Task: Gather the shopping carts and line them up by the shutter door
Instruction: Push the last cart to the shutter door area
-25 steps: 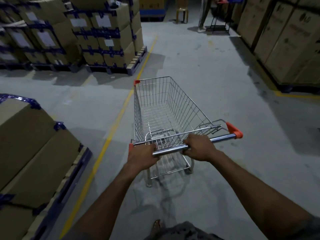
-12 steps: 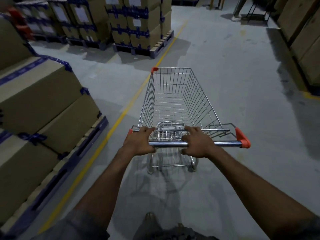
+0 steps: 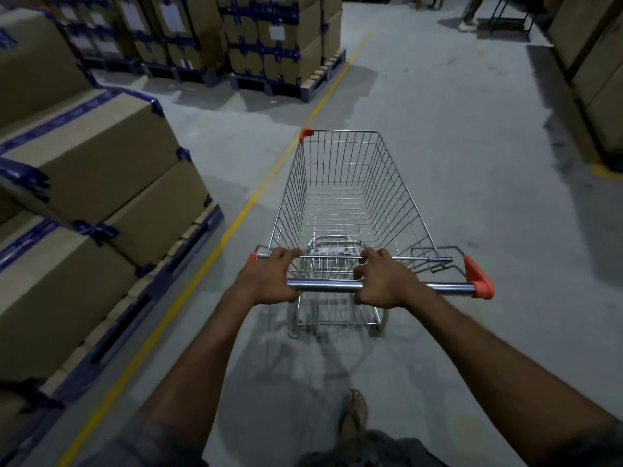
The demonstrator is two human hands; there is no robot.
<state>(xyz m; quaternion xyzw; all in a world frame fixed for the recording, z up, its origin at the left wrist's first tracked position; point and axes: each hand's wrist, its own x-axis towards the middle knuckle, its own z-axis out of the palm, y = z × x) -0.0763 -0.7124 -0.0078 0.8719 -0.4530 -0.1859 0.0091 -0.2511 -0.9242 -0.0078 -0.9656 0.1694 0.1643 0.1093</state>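
**Beside the painted yellow floor line, a silver wire shopping cart is standing**

It is sitting on the grey concrete floor, just right of that line. The left hand and the right hand are each clenching its chrome handle bar.

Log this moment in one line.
left hand grip: on handle | right hand grip: on handle | shopping cart: empty, right of yellow floor line | stacked cartons: left
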